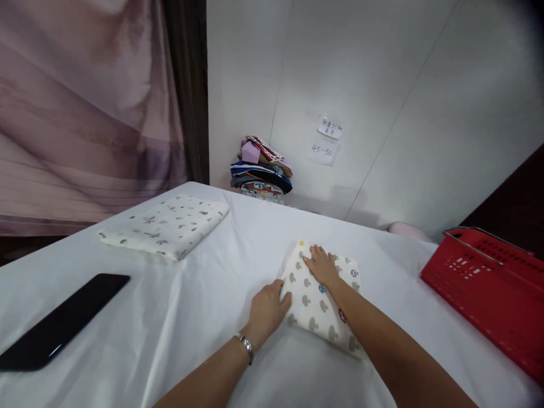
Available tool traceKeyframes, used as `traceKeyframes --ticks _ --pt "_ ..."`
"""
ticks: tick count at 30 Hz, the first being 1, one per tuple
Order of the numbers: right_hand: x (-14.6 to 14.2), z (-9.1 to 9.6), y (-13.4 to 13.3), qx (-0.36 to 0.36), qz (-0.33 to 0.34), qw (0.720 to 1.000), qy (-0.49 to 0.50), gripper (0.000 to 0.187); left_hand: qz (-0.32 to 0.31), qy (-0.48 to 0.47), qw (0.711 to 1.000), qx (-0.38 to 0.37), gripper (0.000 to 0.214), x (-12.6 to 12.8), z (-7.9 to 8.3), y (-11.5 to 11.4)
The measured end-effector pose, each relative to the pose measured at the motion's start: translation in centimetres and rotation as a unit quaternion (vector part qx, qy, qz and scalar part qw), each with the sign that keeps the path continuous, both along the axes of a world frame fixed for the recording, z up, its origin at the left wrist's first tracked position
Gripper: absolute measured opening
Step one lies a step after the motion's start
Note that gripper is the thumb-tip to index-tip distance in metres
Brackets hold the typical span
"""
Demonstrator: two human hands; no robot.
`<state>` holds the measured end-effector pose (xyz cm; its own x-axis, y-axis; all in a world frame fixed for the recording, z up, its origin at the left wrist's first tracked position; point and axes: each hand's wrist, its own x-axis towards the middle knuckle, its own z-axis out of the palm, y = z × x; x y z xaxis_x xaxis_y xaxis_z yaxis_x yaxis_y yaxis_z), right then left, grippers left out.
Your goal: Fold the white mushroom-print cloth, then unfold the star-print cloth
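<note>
Mushroom-print cloth: a white folded cloth (306, 283) lies flat on the white-covered table (225, 283), a little right of centre in front of you. Gray mushrooms cover it, with a few small outlined ones in yellow, blue, green and red.
Your right hand: spread palm down (322, 264) on the upper part of the folded cloth, fingers extended and gripping nothing; your forearm crosses the cloth's right side.
Your left hand: at the cloth's left edge (267, 309), thumb and fingers curved toward it. Whether they pinch the edge or only touch it, you cannot tell from here.
Left wrist: a silver-coloured band (246, 347).
Second cloth: another white folded piece (165, 224) with small scattered motifs, toward the table's far left, well apart from your hands.
Black slab: a flat, glossy dark object (63, 323) at the near left of the table.
Red basket: at your right (484, 300), with slotted sides and a metal handle.
Clothes pile: a stack of mixed-colour fabrics (261, 170) beyond the table's far edge, by the pale wall (340, 56).
Paper notes: two handwritten sheets on the wall; the lower one (325, 152) reads "45-50".
Curtain: pinkish drapery (85, 113) at the far left.
</note>
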<state>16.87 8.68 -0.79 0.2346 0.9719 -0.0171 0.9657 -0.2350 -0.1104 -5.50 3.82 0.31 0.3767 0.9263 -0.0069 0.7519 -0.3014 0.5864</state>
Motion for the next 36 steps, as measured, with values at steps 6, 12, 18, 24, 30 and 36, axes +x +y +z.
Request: traceKeyframes --ticks 6,12,18,24,30,36 --pt "-0.4 1.4 0.5 -0.021 -0.011 0.999 0.032 0.065 0.003 -0.018 1.0 0.014 0.033 0.0 -0.2 -0.1" --pt "-3.2 1.4 1.4 -0.005 0.04 0.999 0.032 0.065 0.007 -0.017 1.0 0.021 0.031 0.0 -0.5 0.0" --pt "-4.0 1.0 1.4 -0.01 0.046 0.998 0.033 0.064 0.002 -0.01 1.0 0.016 0.029 0.0 -0.4 0.2" --pt "-4.1 2.0 0.0 -0.036 0.041 0.997 0.062 0.063 -0.002 -0.018 1.0 0.009 0.031 -0.2 -0.4 0.2" --pt "-3.3 2.7 -6.9 -0.067 0.105 0.988 0.096 0.067 -0.005 -0.033 0.999 0.018 0.03 -0.3 -0.6 0.2" --pt "-0.3 2.7 -14.8 -0.05 0.054 0.994 0.084 0.063 -0.004 -0.026 1.0 -0.01 0.03 -0.3 -0.1 0.2"
